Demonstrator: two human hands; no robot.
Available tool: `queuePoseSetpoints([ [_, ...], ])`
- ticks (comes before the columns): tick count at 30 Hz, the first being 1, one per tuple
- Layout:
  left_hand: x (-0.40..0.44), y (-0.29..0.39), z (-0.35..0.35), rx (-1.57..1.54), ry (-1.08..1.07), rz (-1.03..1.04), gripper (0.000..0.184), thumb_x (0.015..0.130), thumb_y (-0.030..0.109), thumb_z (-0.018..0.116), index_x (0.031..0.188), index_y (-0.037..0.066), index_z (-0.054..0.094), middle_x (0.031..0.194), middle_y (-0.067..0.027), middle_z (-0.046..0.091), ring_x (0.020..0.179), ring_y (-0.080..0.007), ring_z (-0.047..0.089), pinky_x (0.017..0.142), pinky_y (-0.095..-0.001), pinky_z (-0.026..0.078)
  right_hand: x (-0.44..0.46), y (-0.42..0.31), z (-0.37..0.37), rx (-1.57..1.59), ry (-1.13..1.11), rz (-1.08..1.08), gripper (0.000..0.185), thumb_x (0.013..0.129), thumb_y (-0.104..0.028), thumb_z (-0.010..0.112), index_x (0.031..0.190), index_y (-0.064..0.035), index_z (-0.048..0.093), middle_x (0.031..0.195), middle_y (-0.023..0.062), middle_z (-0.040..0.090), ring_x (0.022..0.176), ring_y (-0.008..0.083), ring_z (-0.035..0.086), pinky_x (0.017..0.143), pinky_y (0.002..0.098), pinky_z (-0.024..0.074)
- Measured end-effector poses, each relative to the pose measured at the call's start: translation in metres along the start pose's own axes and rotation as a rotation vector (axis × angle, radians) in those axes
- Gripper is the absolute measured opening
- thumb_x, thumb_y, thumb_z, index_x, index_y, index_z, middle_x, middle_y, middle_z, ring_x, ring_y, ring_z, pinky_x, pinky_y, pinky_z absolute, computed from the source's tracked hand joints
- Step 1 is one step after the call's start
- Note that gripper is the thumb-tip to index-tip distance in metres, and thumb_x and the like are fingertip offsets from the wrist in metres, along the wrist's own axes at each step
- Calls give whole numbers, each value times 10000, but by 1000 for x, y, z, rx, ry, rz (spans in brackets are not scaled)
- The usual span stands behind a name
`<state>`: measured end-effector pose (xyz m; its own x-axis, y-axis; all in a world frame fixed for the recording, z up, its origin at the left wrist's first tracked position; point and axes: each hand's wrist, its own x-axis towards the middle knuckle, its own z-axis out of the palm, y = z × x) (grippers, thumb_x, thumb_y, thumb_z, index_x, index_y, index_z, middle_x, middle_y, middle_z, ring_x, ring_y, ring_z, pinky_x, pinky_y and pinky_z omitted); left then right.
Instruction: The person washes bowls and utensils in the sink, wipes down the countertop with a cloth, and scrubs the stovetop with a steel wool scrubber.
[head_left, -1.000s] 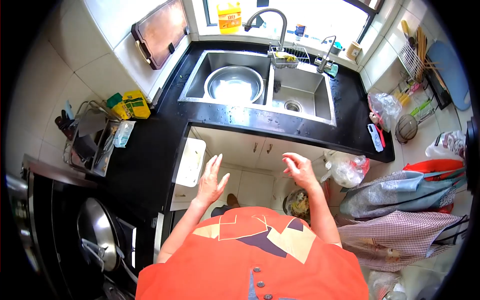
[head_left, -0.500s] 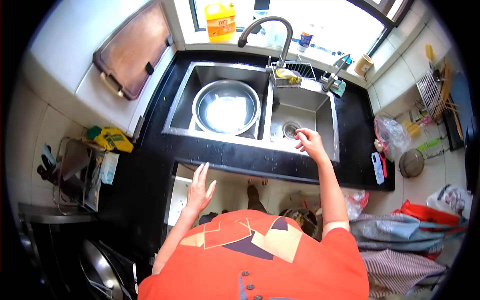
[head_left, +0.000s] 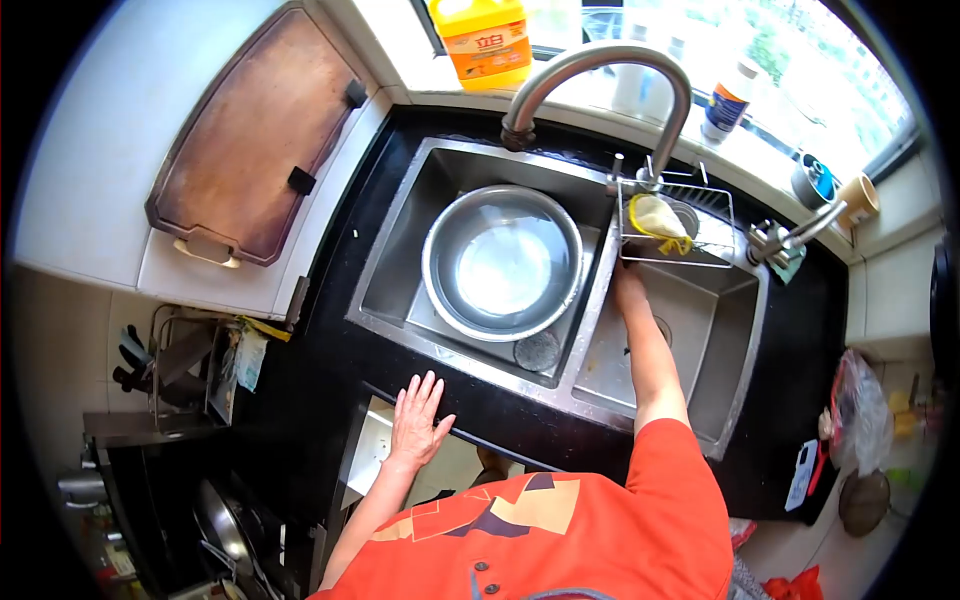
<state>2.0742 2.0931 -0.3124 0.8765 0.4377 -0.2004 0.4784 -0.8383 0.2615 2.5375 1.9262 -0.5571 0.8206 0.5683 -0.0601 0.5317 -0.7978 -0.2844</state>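
My left hand point(head_left: 416, 421) rests at the counter's front edge, its fingers stretched out and nothing in it. Into the right sink basin point(head_left: 690, 330) reaches my right hand point(head_left: 628, 285), close to the divider and below the wire rack point(head_left: 722, 240). Its fingers are hidden there, so whether they hold anything cannot be seen. The rack carries a pale item with a yellow edge point(head_left: 658, 220). A round metal bowl point(head_left: 450, 285), with what looks like water inside, sits in the left basin point(head_left: 385, 285). Beside it is the left basin's round drain point(head_left: 538, 351).
The curved faucet point(head_left: 600, 55) arches over the sink from behind. A wooden cutting board point(head_left: 262, 140) leans at the left wall. On the windowsill stand a yellow jug point(head_left: 487, 50) and a white-and-blue bottle point(head_left: 728, 100). A phone point(head_left: 801, 475) lies at the counter's right end.
My right hand has moved from above the sink's front rim to deep in the right basin, under the rack. My left hand now rests at the counter edge. The view has come closer to the sink.
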Motion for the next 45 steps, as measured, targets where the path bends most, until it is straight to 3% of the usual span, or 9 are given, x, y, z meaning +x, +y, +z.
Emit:
queuePoseSetpoints([
  [5, 3, 1, -3, -49, 41, -9, 640, 892, 332, 607, 1447, 119, 373, 1529, -81, 308, 1422, -311, 245, 1155, -478, 184, 2, 14, -10, -28, -249, 22, 298, 877, -115, 511, 1168, -71, 559, 1084, 277, 620, 894, 414, 654, 724, 502, 550],
  [8, 4, -1, -5, -100, 83, 2, 588, 896, 324, 606, 1411, 105, 426, 1497, -85, 367, 1400, -311, 295, 1142, -473, 221, -27, -3, -87, -4, -239, 94, 203, 874, -144, 532, 968, -46, 683, 947, 216, 686, 933, 384, 655, 821, 473, 523],
  [14, 44, -5, -53, -261, 176, 19, 341, 894, 303, 615, 1115, 46, 658, 1215, -163, 614, 1125, -323, 586, 947, -396, 476, -93, -76, -235, 145, -285, -95, 372, 837, -359, 686, 850, 10, 644, 854, 241, 653, 852, 398, 625, 782, 472, 485],
  [22, 197, -19, -244, -90, 277, 544, 308, 895, 253, 636, 1105, 28, 628, 1141, -182, 624, 1071, -329, 603, 922, -385, 492, -45, -189, -319, 536, -295, -306, 464, 852, -437, 645, 909, 23, 650, 749, 211, 628, 742, 321, 641, 676, 423, 483],
  [26, 297, 0, -323, -167, 392, 549, 401, 942, 338, 536, 1204, 41, 599, 1126, -206, 633, 1015, -367, 615, 896, -415, 492, 39, -217, -321, 1042, -136, -248, 239, 890, -241, 642, 908, -3, 640, 685, 53, 637, 561, 102, 589, 529, 268, 484],
  [31, 397, 43, -352, -275, 462, 488, 501, 997, 393, 386, 1361, 62, 479, 1304, -210, 547, 1187, -360, 532, 1031, -403, 404, 140, -261, -326, 1646, -120, -124, 329, 987, -210, 492, 1272, -47, 473, 1037, 110, 653, 808, 163, 642, 706, 278, 510],
  [35, 461, 74, -355, -301, 431, 562, 491, 1002, 367, 390, 1393, 75, 441, 1382, -220, 475, 1278, -343, 460, 1080, -395, 345, 198, -288, -340, 1884, -77, -271, 289, 1035, -223, 396, 1228, -26, 484, 1013, 129, 661, 832, 179, 644, 741, 297, 517],
  [40, 525, 106, -367, -150, 401, 555, 577, 827, -11, 453, 1393, 96, 447, 1338, -221, 514, 1243, -335, 492, 1079, -367, 374, 253, -300, -351, 2119, -51, -188, 232, 1024, -199, 383, 1154, -38, 488, 931, 132, 635, 736, 201, 621, 662, 341, 507],
  [45, 550, 112, -373, -77, 296, 555, 516, 891, -59, 501, 1350, 175, 520, 1283, -138, 585, 1151, -277, 570, 1024, -335, 444, 266, -313, -365, 2051, -106, -165, 296, 1042, -220, 317, 1125, 17, 475, 922, 161, 627, 748, 208, 606, 664, 345, 502],
])
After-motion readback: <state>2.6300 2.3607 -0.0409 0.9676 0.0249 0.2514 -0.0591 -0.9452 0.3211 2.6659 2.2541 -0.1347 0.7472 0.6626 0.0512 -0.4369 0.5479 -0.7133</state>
